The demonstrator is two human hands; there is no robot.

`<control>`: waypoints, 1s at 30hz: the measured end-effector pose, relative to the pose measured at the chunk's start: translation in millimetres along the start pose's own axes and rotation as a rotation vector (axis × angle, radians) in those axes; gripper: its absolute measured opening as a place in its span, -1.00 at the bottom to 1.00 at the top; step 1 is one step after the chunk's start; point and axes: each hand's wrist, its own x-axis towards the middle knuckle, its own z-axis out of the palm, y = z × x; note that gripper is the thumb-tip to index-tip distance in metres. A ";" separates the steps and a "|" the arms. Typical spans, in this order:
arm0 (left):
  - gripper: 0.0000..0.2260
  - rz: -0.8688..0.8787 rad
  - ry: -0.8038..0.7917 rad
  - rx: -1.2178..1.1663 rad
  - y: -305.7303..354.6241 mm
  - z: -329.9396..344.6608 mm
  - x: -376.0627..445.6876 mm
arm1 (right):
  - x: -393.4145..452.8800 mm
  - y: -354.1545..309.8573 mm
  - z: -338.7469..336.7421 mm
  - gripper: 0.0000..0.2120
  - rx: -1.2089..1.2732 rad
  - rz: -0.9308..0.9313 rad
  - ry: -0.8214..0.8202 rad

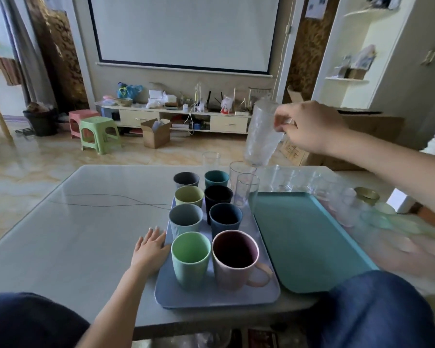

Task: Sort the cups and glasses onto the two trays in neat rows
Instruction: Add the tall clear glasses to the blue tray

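Right hand [312, 126] lifts a tall clear ribbed glass [261, 133] above the pale grey tabletop [86, 234], its grip clamped on the glass's upper side.
Left hand [150, 244] lies flat, fingers apart, touching the lavender plastic tray [211, 295], which holds two rows of coloured cups; the teal plastic tray [307, 242] sits just beside it. No writing is readable anywhere.
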 end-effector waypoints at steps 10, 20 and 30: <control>-0.52 -0.012 -0.022 -0.003 1.3 1.7 -16.4 | -77.7 5.8 45.5 -0.77 -0.074 0.061 -0.249; -0.53 -0.015 0.002 0.023 2.9 4.1 -17.2 | -87.3 -14.9 114.5 -0.79 -0.045 0.077 -0.352; -0.52 -0.008 0.005 0.018 1.9 4.9 -17.0 | -86.2 -19.5 142.0 -0.81 -0.078 0.112 -0.427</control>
